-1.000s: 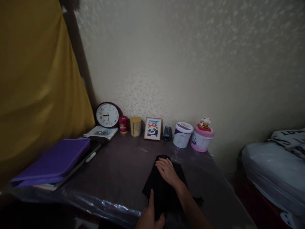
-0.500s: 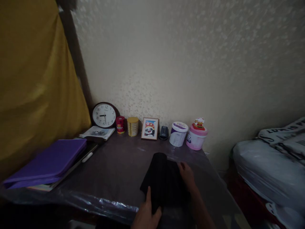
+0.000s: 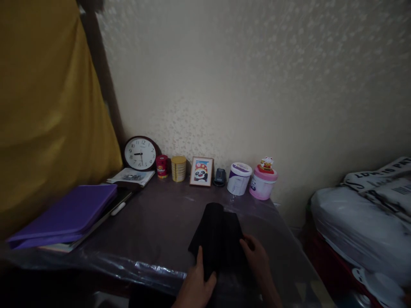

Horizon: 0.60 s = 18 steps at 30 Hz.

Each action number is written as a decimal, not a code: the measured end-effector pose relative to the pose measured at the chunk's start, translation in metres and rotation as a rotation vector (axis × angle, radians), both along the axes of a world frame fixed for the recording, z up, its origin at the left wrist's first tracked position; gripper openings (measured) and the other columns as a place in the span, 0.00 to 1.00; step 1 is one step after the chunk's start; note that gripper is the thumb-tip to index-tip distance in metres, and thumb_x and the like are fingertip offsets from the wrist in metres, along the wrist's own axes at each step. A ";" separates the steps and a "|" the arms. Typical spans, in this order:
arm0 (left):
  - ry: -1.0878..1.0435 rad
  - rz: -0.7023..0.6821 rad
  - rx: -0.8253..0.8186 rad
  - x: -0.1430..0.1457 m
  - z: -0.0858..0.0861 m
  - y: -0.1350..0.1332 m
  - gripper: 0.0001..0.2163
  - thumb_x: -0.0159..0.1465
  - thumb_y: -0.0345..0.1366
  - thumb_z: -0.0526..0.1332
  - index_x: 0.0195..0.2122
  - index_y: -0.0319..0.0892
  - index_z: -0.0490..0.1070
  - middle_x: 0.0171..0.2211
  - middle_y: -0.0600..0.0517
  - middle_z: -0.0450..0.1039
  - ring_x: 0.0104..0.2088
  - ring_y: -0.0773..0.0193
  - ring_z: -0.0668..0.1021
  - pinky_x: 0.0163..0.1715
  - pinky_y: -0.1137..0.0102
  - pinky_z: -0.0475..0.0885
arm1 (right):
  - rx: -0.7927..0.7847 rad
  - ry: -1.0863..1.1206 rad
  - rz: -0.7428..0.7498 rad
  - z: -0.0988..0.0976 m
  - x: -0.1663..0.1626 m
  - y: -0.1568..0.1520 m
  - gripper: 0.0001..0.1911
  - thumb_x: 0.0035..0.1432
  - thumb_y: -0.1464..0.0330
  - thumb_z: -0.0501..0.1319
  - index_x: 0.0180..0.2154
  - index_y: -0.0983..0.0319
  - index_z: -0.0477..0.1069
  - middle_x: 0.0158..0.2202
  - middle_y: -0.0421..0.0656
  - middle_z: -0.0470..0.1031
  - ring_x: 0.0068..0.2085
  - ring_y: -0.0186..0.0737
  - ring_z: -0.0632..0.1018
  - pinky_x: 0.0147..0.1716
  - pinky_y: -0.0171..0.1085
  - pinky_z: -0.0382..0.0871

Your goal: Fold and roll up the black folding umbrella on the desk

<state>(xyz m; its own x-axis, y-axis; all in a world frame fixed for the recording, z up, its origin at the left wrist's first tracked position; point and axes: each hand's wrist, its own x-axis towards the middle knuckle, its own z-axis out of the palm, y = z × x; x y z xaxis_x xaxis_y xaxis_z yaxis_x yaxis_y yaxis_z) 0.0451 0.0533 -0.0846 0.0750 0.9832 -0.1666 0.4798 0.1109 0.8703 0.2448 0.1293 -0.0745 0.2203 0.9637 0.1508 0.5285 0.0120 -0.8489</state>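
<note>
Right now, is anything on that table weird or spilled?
I see nothing spilled or broken. The small figurine stands up on the pink-lidded tub, a funny perch. The black cloth has an uneven far edge: its left part sticks out farther than its right.

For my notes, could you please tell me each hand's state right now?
Left hand: laid on the black cloth; whether its grip is closed cannot be told.
Right hand: seems closed, pinching the cloth's right edge.
</note>
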 end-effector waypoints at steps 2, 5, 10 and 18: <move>0.014 0.000 -0.001 0.000 0.002 0.000 0.35 0.60 0.37 0.51 0.62 0.25 0.32 0.48 0.39 0.68 0.46 0.61 0.74 0.43 0.73 0.66 | 0.000 -0.066 -0.001 0.004 -0.002 -0.008 0.20 0.48 0.57 0.54 0.37 0.63 0.71 0.38 0.47 0.74 0.40 0.46 0.74 0.41 0.41 0.65; -0.005 -0.005 -0.002 0.001 0.002 0.000 0.35 0.61 0.37 0.51 0.62 0.25 0.32 0.50 0.38 0.67 0.48 0.62 0.72 0.44 0.73 0.65 | -0.044 -0.084 0.035 0.009 -0.008 -0.015 0.19 0.49 0.56 0.54 0.38 0.62 0.71 0.38 0.46 0.74 0.40 0.45 0.75 0.40 0.40 0.66; -0.036 0.000 0.007 -0.001 -0.002 0.002 0.36 0.61 0.38 0.51 0.62 0.26 0.32 0.50 0.40 0.68 0.48 0.63 0.72 0.46 0.74 0.65 | -0.069 -0.010 0.015 0.006 -0.023 -0.021 0.24 0.46 0.56 0.56 0.43 0.63 0.67 0.41 0.48 0.73 0.42 0.47 0.74 0.40 0.41 0.67; -0.073 0.005 0.018 -0.004 -0.006 0.001 0.34 0.61 0.37 0.50 0.62 0.26 0.32 0.55 0.40 0.61 0.53 0.64 0.68 0.50 0.74 0.62 | -0.001 0.110 0.035 0.006 -0.043 -0.019 0.25 0.47 0.58 0.55 0.44 0.66 0.68 0.41 0.49 0.73 0.39 0.46 0.75 0.35 0.39 0.70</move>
